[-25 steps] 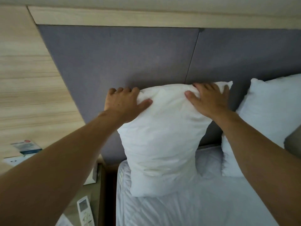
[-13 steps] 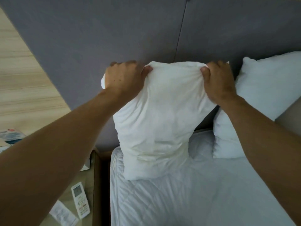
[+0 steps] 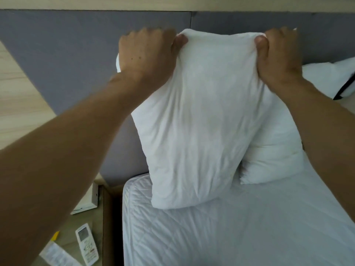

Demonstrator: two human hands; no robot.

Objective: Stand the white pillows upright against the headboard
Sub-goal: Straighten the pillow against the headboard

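A white pillow [image 3: 199,116] stands upright on the mattress [image 3: 221,233], in front of the grey padded headboard [image 3: 76,54]. My left hand [image 3: 148,54] is shut on its top left corner, and my right hand [image 3: 278,54] is shut on its top right corner. The fabric is stretched taut between the two thumbs. A second white pillow [image 3: 272,150] leans behind it to the right, partly hidden by my right forearm. Further right lies another white pillow [image 3: 324,77] with a dark edge.
A low bedside table [image 3: 71,229] stands left of the bed, carrying a white remote control [image 3: 86,243], a white packet [image 3: 55,254] and a white box [image 3: 88,200]. A light wood wall panel [image 3: 19,93] runs along the left.
Both hands went from resting on the pillow's top to gripping its corners and pulled it taller. The pillow now overlaps the second one on the right. The view shifted.
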